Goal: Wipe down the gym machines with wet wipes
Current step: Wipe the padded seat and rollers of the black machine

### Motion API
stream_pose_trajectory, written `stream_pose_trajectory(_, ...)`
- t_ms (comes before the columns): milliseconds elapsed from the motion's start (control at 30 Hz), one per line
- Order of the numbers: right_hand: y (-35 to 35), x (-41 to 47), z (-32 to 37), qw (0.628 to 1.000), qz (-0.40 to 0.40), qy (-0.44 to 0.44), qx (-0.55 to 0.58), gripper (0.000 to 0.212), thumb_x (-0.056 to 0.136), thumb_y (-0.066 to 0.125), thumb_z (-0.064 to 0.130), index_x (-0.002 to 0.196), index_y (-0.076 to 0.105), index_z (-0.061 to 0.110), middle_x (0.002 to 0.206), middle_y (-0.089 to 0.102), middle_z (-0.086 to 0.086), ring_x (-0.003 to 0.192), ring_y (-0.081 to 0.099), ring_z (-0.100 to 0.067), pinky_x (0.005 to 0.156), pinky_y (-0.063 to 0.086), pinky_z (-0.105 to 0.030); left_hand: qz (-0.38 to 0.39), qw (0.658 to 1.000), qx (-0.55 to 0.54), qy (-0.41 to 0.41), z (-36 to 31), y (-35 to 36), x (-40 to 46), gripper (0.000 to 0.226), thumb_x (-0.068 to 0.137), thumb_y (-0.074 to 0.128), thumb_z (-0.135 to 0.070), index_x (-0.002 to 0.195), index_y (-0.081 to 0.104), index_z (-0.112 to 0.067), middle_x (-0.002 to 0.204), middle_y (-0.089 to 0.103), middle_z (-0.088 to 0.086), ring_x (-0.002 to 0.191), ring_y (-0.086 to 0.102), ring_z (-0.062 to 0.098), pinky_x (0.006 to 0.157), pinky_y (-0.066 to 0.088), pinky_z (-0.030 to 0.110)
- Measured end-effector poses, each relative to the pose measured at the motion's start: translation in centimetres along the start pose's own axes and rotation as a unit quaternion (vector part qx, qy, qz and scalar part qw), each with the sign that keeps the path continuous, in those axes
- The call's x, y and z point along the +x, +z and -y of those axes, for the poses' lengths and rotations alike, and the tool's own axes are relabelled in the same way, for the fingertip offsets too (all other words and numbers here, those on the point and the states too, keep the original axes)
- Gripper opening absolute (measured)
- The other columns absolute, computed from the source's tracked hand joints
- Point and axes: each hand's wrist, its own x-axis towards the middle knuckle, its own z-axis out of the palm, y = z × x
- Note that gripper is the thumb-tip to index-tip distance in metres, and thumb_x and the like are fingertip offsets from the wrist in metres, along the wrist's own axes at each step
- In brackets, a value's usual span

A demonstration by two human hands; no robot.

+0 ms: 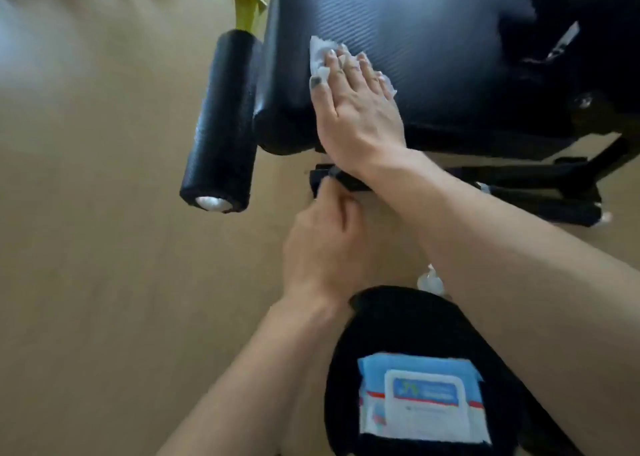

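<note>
The black padded seat (415, 39) of the gym machine fills the upper right, with a black foam roller (221, 119) just beside its left edge. The right hand (356, 109) lies flat with straight fingers, pressing a white wet wipe (320, 58) onto the pad. The left hand (322, 247), loosely curled, hangs below the seat, gripping nothing visible; a blue wipes pack (419, 400) rests on a black knee.

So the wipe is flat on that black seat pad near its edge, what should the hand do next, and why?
Probably sweep the right hand and the wet wipe under its straight fingers across the seat pad toward the far side. The wipe sits at the pad's near left edge, so most of the ribbed surface lies beyond it. The left hand hangs below, holding nothing that I can see.
</note>
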Motion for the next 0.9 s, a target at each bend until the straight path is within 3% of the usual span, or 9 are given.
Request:
stream_pose_trajectory(67, 1.0, -0.8, 1.2, 0.998, -0.039, 0.04, -0.001, 0.061, 0.109, 0.013, 0.046, 0.164, 0.009, 0.021, 0.172, 0.0, 0.002, 0.158, -0.006, -0.014, 0.128, -0.008, -0.037, -0.068, 0.995, 0.022, 0.073, 2.1, -5.4, 2.5, 0.011, 0.099, 0.044, -0.021, 0.095, 0.053, -0.018, 0.082, 0.064, -0.002, 0.076, 0.062, 0.017, 0.067, 0.05, 0.043)
stream_pose_trajectory(133, 2.4, -1.7, 3.0, 0.996, -0.065, 0.055, -0.008, 0.061, 0.109, 0.013, 0.046, 0.164, 0.01, 0.02, 0.173, 0.002, 0.001, 0.158, -0.004, -0.015, 0.128, -0.007, -0.037, -0.086, 0.985, 0.076, 0.126, 3.6, -10.0, 5.5, 0.016, 0.098, 0.047, -0.02, 0.112, 0.055, -0.023, 0.101, 0.064, -0.002, 0.088, 0.061, 0.015, 0.076, 0.05, 0.04)
stream_pose_trajectory(200, 3.2, -2.0, 4.4, 0.995, -0.076, 0.06, -0.003, 0.06, 0.109, 0.014, 0.045, 0.164, 0.011, 0.02, 0.172, 0.003, 0.0, 0.158, -0.004, -0.016, 0.128, -0.007, -0.037, -0.057, 0.961, 0.177, 0.207, 3.2, -12.1, 8.4, 0.036, 0.097, 0.05, -0.019, 0.132, 0.053, -0.026, 0.125, 0.058, 0.001, 0.11, 0.057, 0.021, 0.091, 0.049, 0.042)
stream_pose_trajectory(267, 3.5, -2.1, 5.2, 0.993, -0.087, 0.077, 0.011, 0.059, 0.11, 0.014, 0.043, 0.164, 0.012, 0.02, 0.172, 0.004, 0.0, 0.158, -0.004, -0.015, 0.128, -0.007, -0.036, -0.012, 0.912, 0.288, 0.292, 2.8, -12.7, 10.2, 0.048, 0.097, 0.053, -0.019, 0.145, 0.049, -0.019, 0.143, 0.049, 0.002, 0.129, 0.047, 0.025, 0.106, 0.043, 0.043)
stream_pose_trajectory(333, 3.3, -2.1, 5.4, 0.992, -0.091, 0.088, 0.02, 0.058, 0.11, 0.014, 0.042, 0.164, 0.011, 0.021, 0.172, 0.003, 0.002, 0.158, -0.005, -0.013, 0.127, -0.009, -0.034, 0.028, 0.888, 0.327, 0.322, 2.1, -12.8, 11.1, 0.054, 0.097, 0.054, -0.017, 0.15, 0.043, -0.013, 0.151, 0.043, 0.002, 0.139, 0.038, 0.024, 0.115, 0.035, 0.042)
stream_pose_trajectory(567, 4.0, -2.1, 5.7, 0.988, -0.111, 0.102, 0.026, 0.056, 0.111, 0.016, 0.039, 0.164, 0.013, 0.021, 0.172, 0.004, 0.003, 0.158, -0.005, -0.01, 0.125, -0.012, -0.03, 0.042, 0.882, 0.316, 0.348, 1.9, -13.4, 11.9, 0.053, 0.09, 0.051, -0.002, 0.142, 0.054, -0.012, 0.139, 0.054, 0.002, 0.131, 0.048, 0.028, 0.115, 0.032, 0.04)
stream_pose_trajectory(733, 5.3, -1.6, 6.8, 0.973, -0.18, 0.136, 0.056, 0.056, 0.11, 0.015, 0.037, 0.163, 0.019, 0.019, 0.172, 0.01, 0.002, 0.158, -0.002, -0.013, 0.127, -0.009, -0.033, 0.06, 0.871, 0.302, 0.384, 2.2, -14.5, 13.0, 0.061, 0.083, 0.042, -0.007, 0.142, 0.056, -0.013, 0.136, 0.058, 0.001, 0.131, 0.049, 0.026, 0.12, 0.025, 0.035)
stream_pose_trajectory(800, 7.1, -1.4, 8.1, 0.943, -0.279, 0.167, 0.074, 0.058, 0.108, 0.016, 0.036, 0.162, 0.022, 0.014, 0.171, 0.014, -0.003, 0.158, 0.002, -0.018, 0.128, -0.002, -0.038, 0.066, 0.865, 0.283, 0.41, 2.5, -15.0, 14.0, 0.06, 0.083, 0.04, -0.006, 0.139, 0.059, -0.013, 0.132, 0.06, 0.001, 0.127, 0.051, 0.024, 0.119, 0.025, 0.033)
stream_pose_trajectory(900, 10.1, -0.8, 11.1, 0.86, -0.422, 0.213, 0.193, 0.058, 0.109, 0.021, 0.034, 0.163, 0.017, 0.013, 0.172, 0.009, -0.003, 0.159, -0.002, -0.017, 0.129, 0.006, -0.038, 0.099, 0.836, 0.266, 0.47, 3.8, -15.7, 16.0, 0.054, 0.087, 0.051, -0.001, 0.139, 0.06, -0.015, 0.132, 0.06, 0.0, 0.129, 0.052, 0.023, 0.121, 0.024, 0.035)
